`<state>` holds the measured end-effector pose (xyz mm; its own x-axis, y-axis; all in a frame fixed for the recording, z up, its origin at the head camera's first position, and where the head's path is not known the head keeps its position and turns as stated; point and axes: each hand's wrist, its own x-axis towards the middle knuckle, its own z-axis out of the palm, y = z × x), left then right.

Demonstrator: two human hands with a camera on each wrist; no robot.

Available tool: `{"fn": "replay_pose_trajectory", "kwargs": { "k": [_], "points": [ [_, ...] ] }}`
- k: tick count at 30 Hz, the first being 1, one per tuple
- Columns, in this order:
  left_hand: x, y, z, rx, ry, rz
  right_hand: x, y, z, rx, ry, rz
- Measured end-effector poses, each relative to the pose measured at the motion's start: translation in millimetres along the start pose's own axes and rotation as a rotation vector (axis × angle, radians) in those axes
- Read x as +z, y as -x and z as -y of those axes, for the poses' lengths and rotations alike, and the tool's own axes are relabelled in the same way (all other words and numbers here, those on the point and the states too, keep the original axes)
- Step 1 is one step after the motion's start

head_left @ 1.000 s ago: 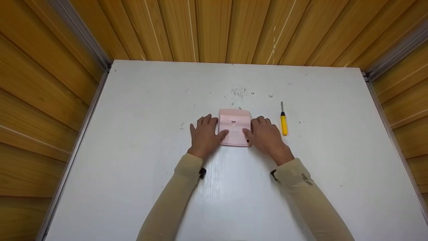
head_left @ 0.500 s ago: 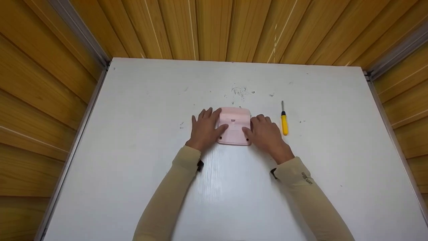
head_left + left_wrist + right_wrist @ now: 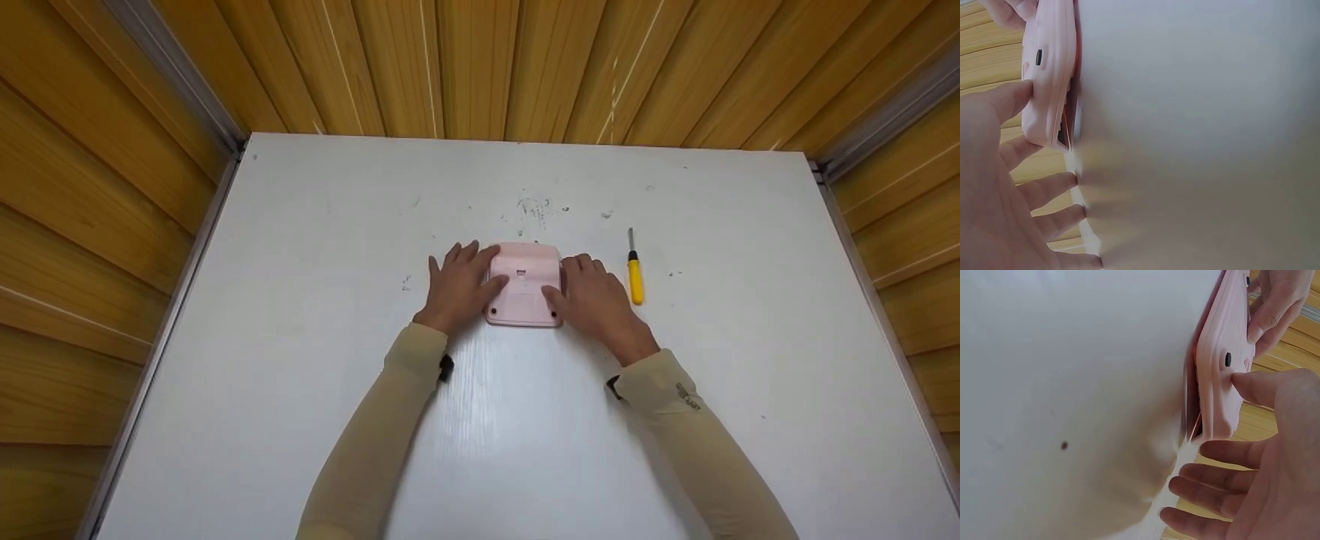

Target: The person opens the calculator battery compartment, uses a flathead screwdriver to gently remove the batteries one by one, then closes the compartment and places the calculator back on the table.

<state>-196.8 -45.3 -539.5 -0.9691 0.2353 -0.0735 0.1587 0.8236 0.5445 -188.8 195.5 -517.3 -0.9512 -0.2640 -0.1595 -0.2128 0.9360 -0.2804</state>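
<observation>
A pink calculator (image 3: pixel 525 300) lies face down on the white table, its back up with a small latch and black feet. My left hand (image 3: pixel 455 289) holds its left side, the thumb on the back and the index finger at the far left corner. The other left fingers are spread with their tips on the table. At the right side, my right hand (image 3: pixel 598 300) has its thumb on the back and its index finger by the edge. In both wrist views a narrow gap shows under the casing (image 3: pixel 1053 79), with keys partly visible.
A screwdriver with a yellow handle (image 3: pixel 636 281) lies to the right of my right hand, tip pointing away. Dark scuff marks (image 3: pixel 534 208) dot the white table (image 3: pixel 337 225). Wood-patterned walls (image 3: pixel 480 67) stand behind it and at both sides.
My left hand has slid forward along the calculator's left side. Its index finger now lies over the far corner and its thumb sits higher. The right hand stays nearly the same.
</observation>
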Motion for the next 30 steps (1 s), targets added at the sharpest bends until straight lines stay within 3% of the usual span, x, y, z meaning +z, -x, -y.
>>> {"fn": "replay_pose_trajectory", "kwargs": {
  "k": [10, 18, 30],
  "points": [
    [0.9, -0.6, 2.8, 0.024, -0.028, 0.004, -8.4, -10, 3, -0.182, -0.013, -0.045],
    [1.4, -0.6, 4.7, 0.027, -0.032, 0.002, -11.3, -22, 7, -0.323, 0.064, -0.055],
    [0.8, -1.0, 3.0, 0.010, -0.050, 0.004, -16.6, -40, 17, -0.377, 0.162, -0.017]
  ]
}}
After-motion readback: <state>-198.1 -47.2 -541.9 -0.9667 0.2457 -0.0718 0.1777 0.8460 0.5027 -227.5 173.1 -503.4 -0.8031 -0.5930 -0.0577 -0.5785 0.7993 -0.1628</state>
